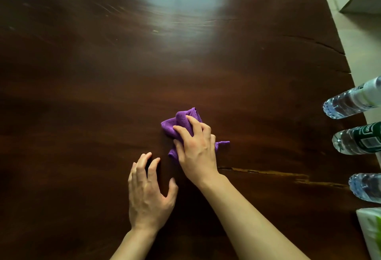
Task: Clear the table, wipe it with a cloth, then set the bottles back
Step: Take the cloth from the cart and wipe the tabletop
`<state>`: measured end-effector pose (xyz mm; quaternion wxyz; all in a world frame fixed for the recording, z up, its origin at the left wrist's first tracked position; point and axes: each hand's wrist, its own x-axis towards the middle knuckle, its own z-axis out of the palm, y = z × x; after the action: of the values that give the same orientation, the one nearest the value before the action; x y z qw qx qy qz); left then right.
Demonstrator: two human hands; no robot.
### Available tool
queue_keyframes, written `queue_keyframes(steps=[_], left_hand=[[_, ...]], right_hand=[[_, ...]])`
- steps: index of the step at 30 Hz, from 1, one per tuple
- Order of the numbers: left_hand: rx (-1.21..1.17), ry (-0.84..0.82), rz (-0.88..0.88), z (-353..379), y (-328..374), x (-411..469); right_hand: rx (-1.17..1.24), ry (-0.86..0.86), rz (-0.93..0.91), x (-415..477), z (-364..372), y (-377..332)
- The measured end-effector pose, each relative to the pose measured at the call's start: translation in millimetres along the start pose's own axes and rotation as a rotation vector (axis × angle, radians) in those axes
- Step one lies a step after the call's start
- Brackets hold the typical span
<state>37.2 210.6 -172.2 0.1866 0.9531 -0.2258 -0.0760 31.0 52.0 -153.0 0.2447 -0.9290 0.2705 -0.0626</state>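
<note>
Landmark: purple cloth [181, 122], a crumpled microfibre piece with a nubby pile and stitched hem, lying on the table [123, 63]. Table surface is dark polished wood, glossy, with fine grain lines, thin cracks and a pale window glare far beyond the cloth.

Right hand [196, 150] lies palm down on the cloth, fingers bent and pressing into the folds; a corner of fabric sticks out to the right of the knuckles.

Left hand [147, 193] sits just left of and nearer than the cloth, fingers spread and loosely curved, holding nothing; fingertips appear to touch the wood.

Three clear ribbed plastic bottles [346, 103] stand well to the right of the cloth, along the table edge, one with a dark green label.
</note>
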Motion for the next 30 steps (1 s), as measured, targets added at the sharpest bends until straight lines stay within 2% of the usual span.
queue_keyframes(steps=[19,30], left_hand=[[-0.012,0.012,0.016,-2.8,2.7,-1.7],[-0.067,0.000,0.074,-12.8,5.5,-8.6]], right_hand=[[0.106,0.055,-0.001,-30.8,-11.2,12.5],[0.038,0.140,0.197,-133.5,-32.3,19.2]])
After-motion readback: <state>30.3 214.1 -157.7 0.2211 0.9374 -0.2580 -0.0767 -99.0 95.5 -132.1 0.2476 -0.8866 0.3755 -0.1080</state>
